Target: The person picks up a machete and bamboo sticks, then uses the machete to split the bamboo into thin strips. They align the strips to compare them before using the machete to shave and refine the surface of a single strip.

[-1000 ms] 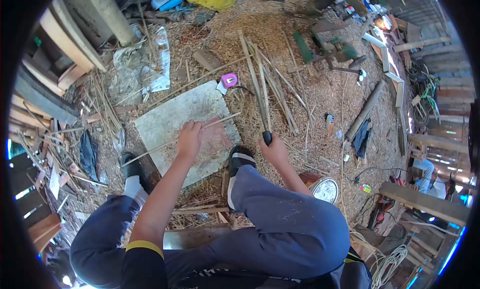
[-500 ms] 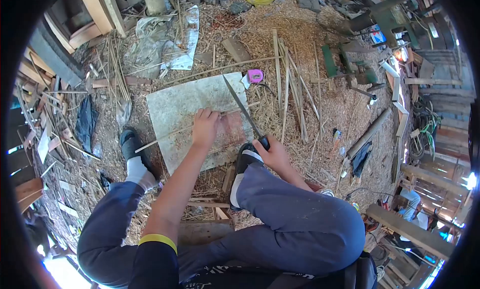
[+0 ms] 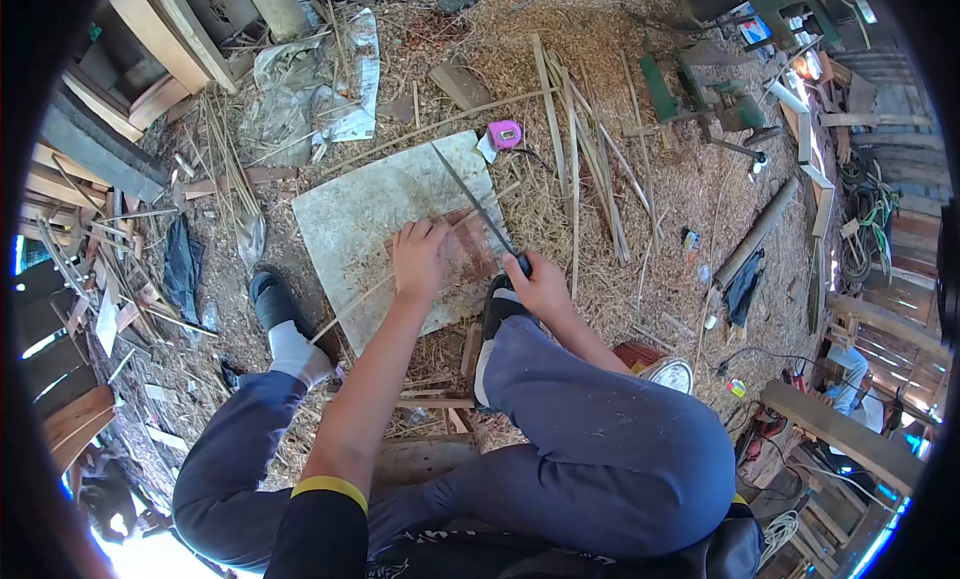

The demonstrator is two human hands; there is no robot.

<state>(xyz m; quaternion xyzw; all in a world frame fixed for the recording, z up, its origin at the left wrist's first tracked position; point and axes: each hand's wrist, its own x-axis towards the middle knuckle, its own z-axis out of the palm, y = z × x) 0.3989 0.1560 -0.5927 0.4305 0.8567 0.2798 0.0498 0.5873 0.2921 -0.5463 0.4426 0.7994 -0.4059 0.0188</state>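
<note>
My left hand (image 3: 419, 259) presses its fingers down on a thin wooden strip (image 3: 362, 301), which slants across a pale, stained sheet (image 3: 345, 219) on the ground. My right hand (image 3: 543, 287) is wrapped around the black handle of a long knife (image 3: 470, 195). The blade points up and to the left, crossing over the strip just right of my left fingers. Beneath the strip and blade lies a reddish-brown flat piece (image 3: 468, 257). A pink tape measure (image 3: 505, 134) sits at the sheet's upper right corner.
Long wooden strips (image 3: 590, 154) lie on the shavings to the right. Green metal machinery (image 3: 700, 94) stands at the upper right. A can (image 3: 668, 374) is beside my knee. Crumpled plastic (image 3: 285, 104) and a black bag (image 3: 182, 264) lie leftward. A person (image 3: 850, 374) is far right.
The view has shifted and turned slightly. The strip now slants more steeply, and the can by my knee shows more. Both hands keep their holds, the blade still across the strip.
</note>
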